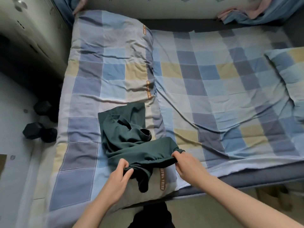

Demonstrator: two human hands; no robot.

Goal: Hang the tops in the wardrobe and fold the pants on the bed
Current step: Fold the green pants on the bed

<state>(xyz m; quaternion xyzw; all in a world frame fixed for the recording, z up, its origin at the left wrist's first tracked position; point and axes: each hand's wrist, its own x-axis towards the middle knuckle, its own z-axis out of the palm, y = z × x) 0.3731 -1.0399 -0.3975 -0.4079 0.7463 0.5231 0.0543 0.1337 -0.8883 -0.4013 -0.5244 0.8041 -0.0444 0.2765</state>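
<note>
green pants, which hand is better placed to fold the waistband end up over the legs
Neither alone, though the right slightly. Both hands pinch the waistband: left hand, right hand. The green pants lie bunched to the left, so the right hand has the clearer side on the checked quilt.

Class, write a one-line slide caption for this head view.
Both hands, left and right, hold dark green pants by the waistband on a checked quilt.
</note>
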